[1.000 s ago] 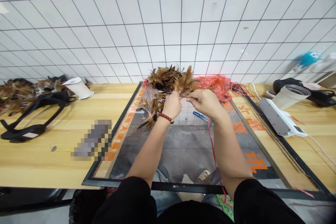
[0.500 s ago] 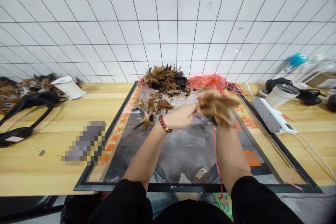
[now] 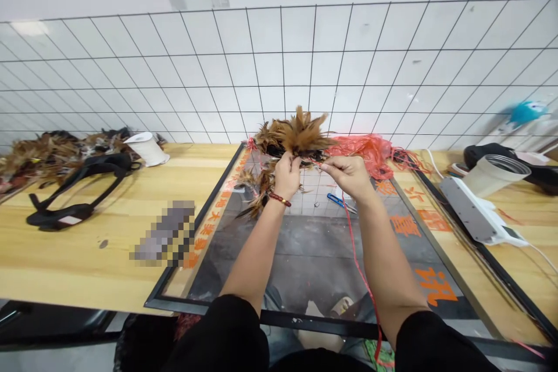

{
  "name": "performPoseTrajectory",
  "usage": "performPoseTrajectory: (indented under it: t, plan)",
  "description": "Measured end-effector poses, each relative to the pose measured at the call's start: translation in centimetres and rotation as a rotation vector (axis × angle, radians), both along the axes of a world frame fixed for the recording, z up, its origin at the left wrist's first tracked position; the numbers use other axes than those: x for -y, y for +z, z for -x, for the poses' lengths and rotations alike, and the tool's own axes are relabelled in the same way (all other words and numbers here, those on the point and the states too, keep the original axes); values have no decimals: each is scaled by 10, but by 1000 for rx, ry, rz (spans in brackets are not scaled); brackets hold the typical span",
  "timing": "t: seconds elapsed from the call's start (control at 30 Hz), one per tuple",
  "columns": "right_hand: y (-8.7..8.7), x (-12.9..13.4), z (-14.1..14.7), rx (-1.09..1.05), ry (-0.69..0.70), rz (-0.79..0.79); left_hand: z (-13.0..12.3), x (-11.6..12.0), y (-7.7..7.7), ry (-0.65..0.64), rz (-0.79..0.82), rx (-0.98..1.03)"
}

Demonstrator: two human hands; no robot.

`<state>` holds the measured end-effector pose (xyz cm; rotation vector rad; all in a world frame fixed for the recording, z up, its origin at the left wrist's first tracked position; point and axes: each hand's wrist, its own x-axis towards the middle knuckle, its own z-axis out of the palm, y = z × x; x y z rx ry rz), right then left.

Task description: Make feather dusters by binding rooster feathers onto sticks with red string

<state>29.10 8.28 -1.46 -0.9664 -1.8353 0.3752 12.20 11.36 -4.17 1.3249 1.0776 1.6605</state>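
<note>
Apparently, the person is binding feathers: over the glass panel, the left hand is pinching a brown feather bunch near its base, and the right hand is closing thumb and finger on red cord. The next move is probably calling for a taut cord and a steady bunch. Leftmost, more feathers and a white spool are lying on the wooden table; blue snips are resting on the glass; rightward, a white power strip is sitting, with a tiled wall rising behind.
</note>
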Motion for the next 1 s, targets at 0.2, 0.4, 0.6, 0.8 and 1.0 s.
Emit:
performPoseTrajectory:
  t: [0.2,0.4,0.6,0.8,1.0]
  plan:
    - [-3,-1,6,84,25,44,-2,-2,-7,156,-159,63]
    - [-10,-9,4,12,13,101,9,11,28,-389,192,601]
    - [-14,-18,-10,-130,19,150,21,20,44,-596,310,686]
    - [12,6,-13,-253,-79,-24,23,29,55,-630,338,589]
    - [18,6,-66,-225,-121,129,33,35,68,-661,380,616]
